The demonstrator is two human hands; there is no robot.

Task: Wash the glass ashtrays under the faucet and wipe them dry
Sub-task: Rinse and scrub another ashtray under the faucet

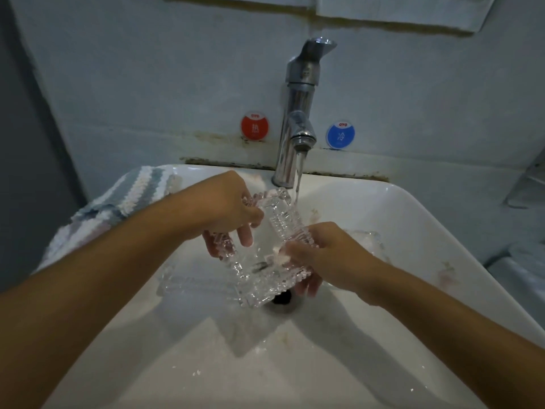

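A square, ridged glass ashtray (267,252) is held tilted over the drain of the white sink (398,231). My left hand (233,208) grips its upper left edge. My right hand (321,255) holds its right side, fingers curled under the rim. Water runs from the chrome faucet (298,113) in a thin stream onto the ashtray's top corner. A second glass ashtray (182,283) lies in the basin to the left, under my left forearm. Another glass piece (368,240) shows behind my right hand.
A striped grey and white towel (118,208) hangs over the sink's left rim. Red (255,126) and blue (340,135) round stickers sit on the wall beside the faucet. The dark drain hole (281,298) lies below the ashtray.
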